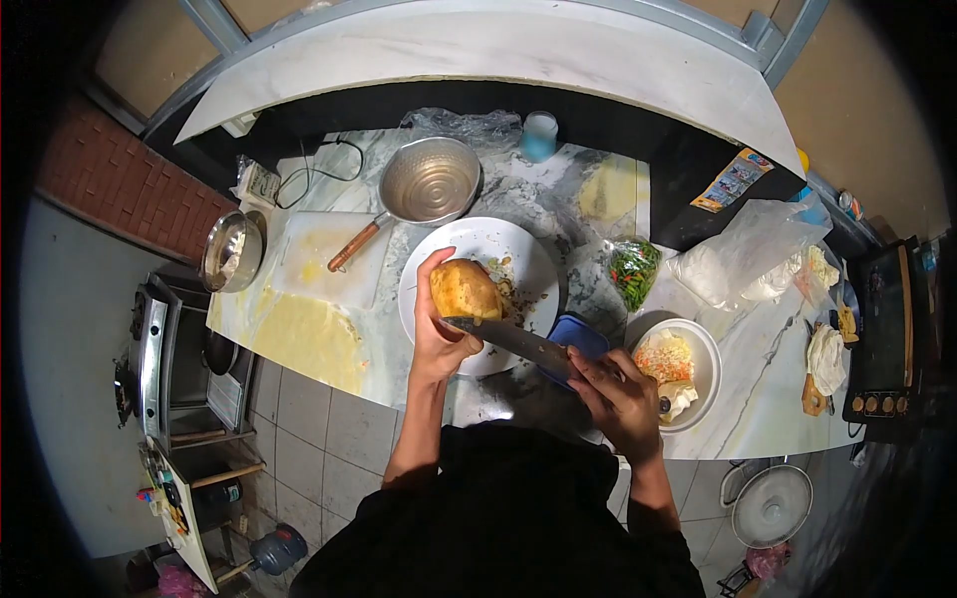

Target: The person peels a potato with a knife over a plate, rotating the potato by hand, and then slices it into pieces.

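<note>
My left hand (439,337) is wrapped round a large yellow-brown potato (465,289) with darker patches of skin, holding it over a white plate (424,249). Brownish peelings (518,289) lie on that plate, beside the potato. In my right hand (618,394) is a kitchen knife (518,342), its broad dark blade pointing left. The blade's tip end meets the lower side of the potato, near my left fingers. A blue tray (580,337) sits partly hidden under the knife and my right hand.
A white bowl of chopped food (710,369) stands right of my right hand. Behind it lies a bag of green and red chillies (634,274). A saucepan (429,179), a cutting board (324,264) and a metal bowl (231,252) occupy the left. An oven (882,329) is far right.
</note>
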A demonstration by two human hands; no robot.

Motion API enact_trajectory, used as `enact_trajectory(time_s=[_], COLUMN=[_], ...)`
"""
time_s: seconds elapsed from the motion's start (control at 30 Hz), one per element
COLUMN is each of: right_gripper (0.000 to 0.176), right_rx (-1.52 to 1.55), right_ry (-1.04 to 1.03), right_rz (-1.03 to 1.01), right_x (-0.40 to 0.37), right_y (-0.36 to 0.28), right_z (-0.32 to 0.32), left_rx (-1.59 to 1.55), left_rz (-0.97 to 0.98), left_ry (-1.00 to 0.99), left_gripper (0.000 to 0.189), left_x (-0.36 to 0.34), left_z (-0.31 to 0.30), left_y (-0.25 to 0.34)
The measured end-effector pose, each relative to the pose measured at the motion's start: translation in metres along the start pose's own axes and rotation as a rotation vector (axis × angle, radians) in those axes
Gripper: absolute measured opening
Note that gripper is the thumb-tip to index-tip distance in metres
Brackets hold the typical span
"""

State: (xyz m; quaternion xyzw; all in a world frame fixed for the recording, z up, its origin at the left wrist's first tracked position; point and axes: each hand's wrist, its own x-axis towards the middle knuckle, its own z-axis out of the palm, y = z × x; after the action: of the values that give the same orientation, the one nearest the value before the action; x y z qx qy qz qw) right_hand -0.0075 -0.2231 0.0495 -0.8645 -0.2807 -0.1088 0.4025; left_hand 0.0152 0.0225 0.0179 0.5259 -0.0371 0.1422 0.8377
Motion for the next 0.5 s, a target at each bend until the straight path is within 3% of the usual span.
enact_trajectory(time_s=[0.13, 0.5], right_gripper=[0.048, 0.051], right_rx=[0.005, -0.017], right_ry=[0.003, 0.047], right_rz=[0.001, -0.021], right_x=[-0.0009, -0.0022], right_y=[-0.0004, -0.0009], right_z=[0.0018, 0.0036], left_rx=[-0.074, -0.134], left_rz=[0.025, 0.041], left_ry=[-0.047, -0.041], left_gripper=[0.101, 0.094], left_x=[-0.0017, -0.0022], left_z=[-0.0049, 0.0005], left_y=[-0.0039, -0.0013])
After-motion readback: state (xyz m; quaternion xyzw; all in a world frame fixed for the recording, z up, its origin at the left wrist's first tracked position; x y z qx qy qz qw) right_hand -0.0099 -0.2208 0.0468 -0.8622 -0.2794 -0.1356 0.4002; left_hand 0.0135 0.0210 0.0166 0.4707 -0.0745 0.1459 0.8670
